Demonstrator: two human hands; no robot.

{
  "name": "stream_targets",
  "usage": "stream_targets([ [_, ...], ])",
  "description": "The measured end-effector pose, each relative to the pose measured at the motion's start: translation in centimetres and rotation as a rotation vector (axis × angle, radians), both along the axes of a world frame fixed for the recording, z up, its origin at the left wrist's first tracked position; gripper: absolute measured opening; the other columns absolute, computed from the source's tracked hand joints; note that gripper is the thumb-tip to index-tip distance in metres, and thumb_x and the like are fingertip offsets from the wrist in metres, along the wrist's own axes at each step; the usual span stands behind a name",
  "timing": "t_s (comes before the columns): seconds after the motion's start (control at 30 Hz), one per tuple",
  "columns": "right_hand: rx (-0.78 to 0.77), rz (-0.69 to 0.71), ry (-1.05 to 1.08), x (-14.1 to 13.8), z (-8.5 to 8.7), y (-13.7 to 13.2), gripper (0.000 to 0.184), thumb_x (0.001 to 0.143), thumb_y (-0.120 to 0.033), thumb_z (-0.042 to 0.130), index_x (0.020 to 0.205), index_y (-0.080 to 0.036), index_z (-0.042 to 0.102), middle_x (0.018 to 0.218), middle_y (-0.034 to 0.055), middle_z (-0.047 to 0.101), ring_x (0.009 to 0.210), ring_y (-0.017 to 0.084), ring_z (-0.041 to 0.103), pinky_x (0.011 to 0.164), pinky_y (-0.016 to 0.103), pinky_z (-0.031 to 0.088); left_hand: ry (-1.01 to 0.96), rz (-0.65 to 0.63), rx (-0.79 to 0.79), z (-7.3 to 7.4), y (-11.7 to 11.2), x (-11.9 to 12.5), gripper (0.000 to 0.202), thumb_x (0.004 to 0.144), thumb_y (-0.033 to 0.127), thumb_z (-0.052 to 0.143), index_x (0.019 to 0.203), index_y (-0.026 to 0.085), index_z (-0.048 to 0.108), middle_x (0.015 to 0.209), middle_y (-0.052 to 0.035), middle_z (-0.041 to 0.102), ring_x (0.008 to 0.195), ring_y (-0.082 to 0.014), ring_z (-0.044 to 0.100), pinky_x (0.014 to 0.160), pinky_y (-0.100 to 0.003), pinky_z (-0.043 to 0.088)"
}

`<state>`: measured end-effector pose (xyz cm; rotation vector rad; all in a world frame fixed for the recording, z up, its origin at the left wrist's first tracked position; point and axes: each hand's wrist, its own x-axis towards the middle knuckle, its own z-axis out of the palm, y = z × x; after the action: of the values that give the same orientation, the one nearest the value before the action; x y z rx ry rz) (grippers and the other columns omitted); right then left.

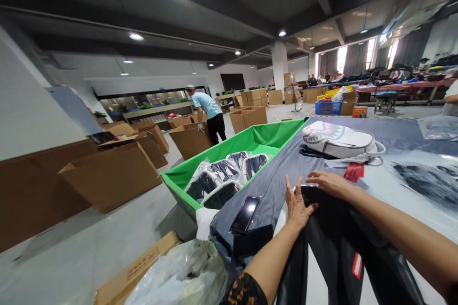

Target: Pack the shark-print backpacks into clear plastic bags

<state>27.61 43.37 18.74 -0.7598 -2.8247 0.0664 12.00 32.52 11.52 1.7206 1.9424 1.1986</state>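
Observation:
A black-and-white backpack (pixel 334 243) with a small red label lies close to me on the covered table, its lower part running out of view. At its top edge, my left hand (pixel 297 206) has its fingers spread and its thumb touching the black fabric. Over the same edge reaches my right hand (pixel 329 184), fingers stretched and slightly bent; its thumb is hidden. Just beyond is a white backpack (pixel 338 139) with a shark-mouth print, lying flat. A red tag (pixel 354 171) is near my right wrist. Left of my hands lies a dark phone (pixel 245 214).
A green-lined bin (pixel 275 134) beside the table holds several plastic-wrapped backpacks (pixel 223 174). Open cardboard boxes (pixel 114 176) stand on the left floor, where a person in a light blue shirt (pixel 207 106) bends over one. Clear plastic bags (pixel 182 276) lie at the lower front.

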Motion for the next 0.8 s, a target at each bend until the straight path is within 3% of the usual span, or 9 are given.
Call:
stream_targets([
  [0.1,-0.09,0.173,-0.145,-4.4,0.8,2.6,0.058,0.073,-0.003,0.055,0.123,-0.025,0.073,0.116,0.0063,0.075,0.098,0.019,0.072,0.084,0.026,0.054,-0.126,0.077,-0.147,0.7,0.2,0.0,0.133,0.062,0.028,0.09,0.163,0.02,0.004,0.169,-0.0213,0.016,0.157,-0.0336,0.019,0.125,-0.051,0.017],
  [0.2,-0.155,0.308,-0.264,-6.4,1.2,4.2,0.055,0.069,-0.001,0.054,0.114,-0.022,0.077,0.1,0.0042,0.078,0.087,0.016,0.073,0.078,0.021,0.052,-0.187,0.019,-0.208,1.0,0.3,-0.5,0.138,0.062,0.031,0.089,0.162,0.012,-0.004,0.161,-0.0212,0.038,0.152,-0.0311,0.03,0.125,-0.044,0.017],
  [0.33,-0.137,0.386,-0.324,-6.7,1.0,5.2,0.052,0.07,-0.003,0.053,0.113,-0.02,0.078,0.095,0.0056,0.077,0.08,0.016,0.071,0.073,0.023,0.05,-0.21,0.028,-0.214,0.8,0.4,-0.7,0.136,0.062,0.035,0.088,0.163,0.01,0.001,0.161,-0.0187,0.039,0.15,-0.0315,0.032,0.125,-0.041,0.016],
  [0.47,-0.013,0.401,-0.312,-6.5,-0.2,5.1,0.029,0.085,-0.011,0.051,0.094,-0.019,0.077,0.088,0.0078,0.073,0.079,0.017,0.066,0.071,0.026,0.046,-0.2,0.03,-0.224,0.4,0.3,-0.7,0.128,0.064,0.036,0.087,0.163,0.013,0.01,0.163,-0.0155,0.037,0.15,-0.0308,0.03,0.125,-0.04,0.017],
  [0.57,0.09,0.432,-0.305,-6.3,-0.6,4.6,0.028,0.094,-0.017,0.046,0.08,-0.019,0.07,0.08,0.0075,0.066,0.074,0.017,0.061,0.068,0.028,0.044,-0.164,0.007,-0.215,0.1,0.3,-1.0,0.122,0.066,0.038,0.087,0.163,0.019,0.015,0.164,-0.0108,0.036,0.149,-0.0316,0.031,0.125,-0.043,0.019],
  [0.63,0.139,0.463,-0.303,-5.8,-0.4,4.3,0.026,0.096,-0.017,0.045,0.082,-0.019,0.067,0.081,0.008,0.064,0.078,0.019,0.059,0.068,0.029,0.044,-0.119,-0.032,-0.181,-0.1,0.4,-1.1,0.112,0.07,0.039,0.084,0.162,0.025,0.021,0.163,-0.0063,0.04,0.146,-0.0319,0.035,0.124,-0.046,0.023],
  [0.73,0.176,0.48,-0.302,-3.1,0.1,4.1,0.025,0.097,-0.016,0.044,0.091,-0.019,0.068,0.086,0.0098,0.064,0.083,0.022,0.058,0.068,0.032,0.045,-0.038,-0.077,-0.114,-0.6,0.7,-1.2,0.082,0.079,0.042,0.078,0.152,0.034,0.043,0.159,-0.0001,0.045,0.14,-0.0317,0.04,0.12,-0.048,0.031],
  [0.8,0.181,0.453,-0.278,0.4,-0.3,4.0,0.027,0.098,-0.018,0.043,0.089,-0.022,0.068,0.084,0.0092,0.064,0.081,0.022,0.058,0.07,0.035,0.047,-0.013,-0.086,-0.087,-1.0,1.0,-1.1,0.07,0.079,0.044,0.079,0.144,0.036,0.053,0.157,0.0011,0.046,0.138,-0.0322,0.042,0.118,-0.049,0.034],
])
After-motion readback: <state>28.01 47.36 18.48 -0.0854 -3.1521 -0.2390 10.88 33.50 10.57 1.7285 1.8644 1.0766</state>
